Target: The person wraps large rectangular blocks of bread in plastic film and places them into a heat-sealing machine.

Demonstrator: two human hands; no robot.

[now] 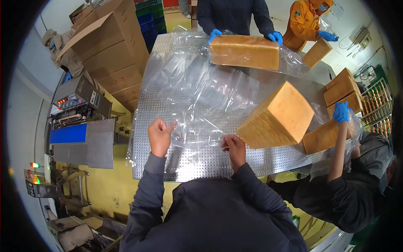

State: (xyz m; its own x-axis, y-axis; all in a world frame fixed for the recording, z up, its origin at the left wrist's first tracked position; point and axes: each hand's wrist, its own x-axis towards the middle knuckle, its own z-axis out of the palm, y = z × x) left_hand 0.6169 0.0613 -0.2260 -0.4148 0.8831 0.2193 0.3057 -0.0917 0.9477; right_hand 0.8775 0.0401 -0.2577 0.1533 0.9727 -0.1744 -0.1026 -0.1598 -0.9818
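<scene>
A clear plastic bag [195,130] stretches between my two bare hands over the perforated metal table [193,167]. My left hand [159,137] is closed on the bag's left edge, thumb up. My right hand [235,150] pinches its right side with curled fingers. Close beside my right hand rests a large unsliced bread loaf [275,119] with a golden-brown crust, one end tilted up toward me. Beyond my hands, more clear bags [201,80] lie spread in overlapping layers.
Across the table, a blue-gloved person holds a long bagged loaf [244,52]. At right, another person handles a loaf [322,137] near stacked loaves [342,90]. An orange-clad person stands far right. Cardboard boxes [111,50] and a machine with a blue belt [69,133] stand left.
</scene>
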